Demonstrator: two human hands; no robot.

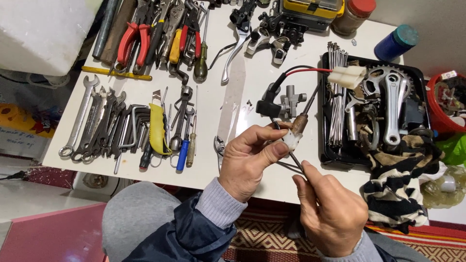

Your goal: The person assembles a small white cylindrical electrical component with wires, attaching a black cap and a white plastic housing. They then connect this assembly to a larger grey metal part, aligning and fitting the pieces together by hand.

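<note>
My left hand [250, 160] pinches a small white plug connector [292, 140] between thumb and fingers, just above the front edge of the white table [242, 87]. My right hand [330, 211] grips thin dark wires [291, 167] that run up into that connector. A wooden-handled tool [302, 119] lies right behind the connector. Beyond it sit a black switch part [268, 102] with red and black leads and a grey metal fitting [291, 101].
Spanners [90, 123], hex keys, a yellow knife [157, 128] and screwdrivers lie at left. Pliers [133, 41] and brake levers [238, 48] fill the back. A black tray [326, 154] at right holds spokes, a crank and a striped cloth [398, 189]. A red tub [449, 104] stands far right.
</note>
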